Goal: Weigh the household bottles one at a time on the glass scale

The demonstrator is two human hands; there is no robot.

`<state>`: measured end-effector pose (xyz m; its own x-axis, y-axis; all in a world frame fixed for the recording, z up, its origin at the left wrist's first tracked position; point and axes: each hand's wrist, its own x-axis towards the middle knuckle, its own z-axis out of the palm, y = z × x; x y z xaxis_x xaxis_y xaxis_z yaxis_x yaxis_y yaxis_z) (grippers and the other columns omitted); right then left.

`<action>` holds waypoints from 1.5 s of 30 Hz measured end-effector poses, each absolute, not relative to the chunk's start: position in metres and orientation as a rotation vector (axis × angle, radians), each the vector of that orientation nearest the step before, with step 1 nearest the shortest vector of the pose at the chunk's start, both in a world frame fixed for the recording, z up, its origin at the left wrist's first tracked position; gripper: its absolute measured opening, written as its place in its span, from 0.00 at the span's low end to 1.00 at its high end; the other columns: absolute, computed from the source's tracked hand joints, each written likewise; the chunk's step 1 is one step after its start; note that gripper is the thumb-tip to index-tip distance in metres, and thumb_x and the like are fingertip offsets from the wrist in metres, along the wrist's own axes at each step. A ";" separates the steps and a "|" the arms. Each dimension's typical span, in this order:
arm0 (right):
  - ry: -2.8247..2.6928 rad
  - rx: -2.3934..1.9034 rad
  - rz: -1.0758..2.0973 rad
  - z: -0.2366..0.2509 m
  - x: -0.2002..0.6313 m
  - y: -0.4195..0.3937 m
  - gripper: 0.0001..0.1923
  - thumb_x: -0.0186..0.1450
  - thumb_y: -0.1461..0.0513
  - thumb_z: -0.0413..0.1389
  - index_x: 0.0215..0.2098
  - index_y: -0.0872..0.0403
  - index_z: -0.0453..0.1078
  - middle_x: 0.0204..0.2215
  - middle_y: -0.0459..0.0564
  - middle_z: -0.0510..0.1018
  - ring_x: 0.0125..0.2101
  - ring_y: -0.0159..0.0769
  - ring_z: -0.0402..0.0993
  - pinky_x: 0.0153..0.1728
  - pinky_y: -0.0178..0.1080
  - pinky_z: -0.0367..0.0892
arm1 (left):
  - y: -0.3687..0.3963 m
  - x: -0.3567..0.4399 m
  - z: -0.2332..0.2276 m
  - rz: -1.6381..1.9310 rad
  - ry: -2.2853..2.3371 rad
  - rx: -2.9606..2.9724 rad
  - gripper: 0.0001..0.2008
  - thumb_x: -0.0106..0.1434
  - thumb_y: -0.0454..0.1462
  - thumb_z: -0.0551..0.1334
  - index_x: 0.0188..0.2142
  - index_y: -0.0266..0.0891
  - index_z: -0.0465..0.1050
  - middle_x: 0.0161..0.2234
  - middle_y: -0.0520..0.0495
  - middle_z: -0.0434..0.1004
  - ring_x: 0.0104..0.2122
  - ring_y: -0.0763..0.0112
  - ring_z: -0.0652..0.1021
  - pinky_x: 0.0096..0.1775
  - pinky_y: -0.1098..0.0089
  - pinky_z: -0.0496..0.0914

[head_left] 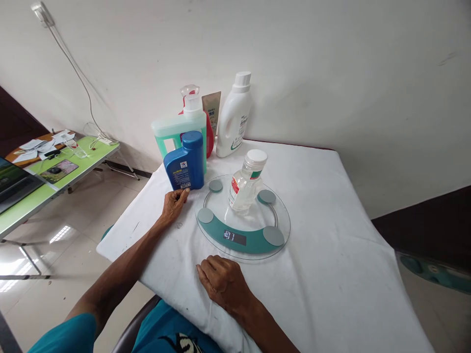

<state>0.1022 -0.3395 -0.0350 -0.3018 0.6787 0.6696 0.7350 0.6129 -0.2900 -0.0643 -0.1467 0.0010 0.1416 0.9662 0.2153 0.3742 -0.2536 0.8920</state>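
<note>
Left hand rests on the white-draped surface, fingers loosely extended, tips touching the base of the upright blue bottle at its 12 o'clock. Right hand lies curled, palm down, holding nothing, the glass scale just beyond at 12 o'clock. A clear bottle stands upright on the scale (display unreadable). Behind the blue bottle, a green jug and white detergent bottle line the wall; a red container is mostly hidden.

A blue bottle is standing upright, its base touching the left hand's fingertips, cap on.
</note>
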 end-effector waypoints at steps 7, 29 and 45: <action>-2.056 -1.117 -0.087 -0.037 0.103 -0.339 0.19 0.72 0.70 0.52 0.23 0.53 0.61 0.20 0.42 0.62 0.21 0.30 0.56 0.23 0.38 0.48 | -0.151 -0.062 0.005 1.112 1.290 1.762 0.28 0.69 0.52 0.59 0.18 0.38 0.59 0.18 0.54 0.57 0.21 0.77 0.60 0.27 0.70 0.54; -2.040 -1.146 -0.038 -0.036 0.102 -0.340 0.20 0.72 0.70 0.51 0.22 0.53 0.61 0.19 0.42 0.63 0.21 0.31 0.57 0.24 0.39 0.47 | -0.155 0.004 0.085 1.248 0.823 1.943 0.23 0.68 0.56 0.62 0.50 0.41 0.72 0.38 0.47 0.78 0.38 0.67 0.77 0.41 0.66 0.72; -2.059 -1.171 -0.057 -0.031 0.103 -0.341 0.19 0.71 0.70 0.52 0.22 0.53 0.61 0.20 0.44 0.63 0.22 0.33 0.57 0.24 0.41 0.46 | -0.144 0.060 0.076 0.886 0.528 1.977 0.61 0.44 0.59 0.79 0.71 0.48 0.54 0.68 0.36 0.64 0.67 0.40 0.67 0.65 0.41 0.64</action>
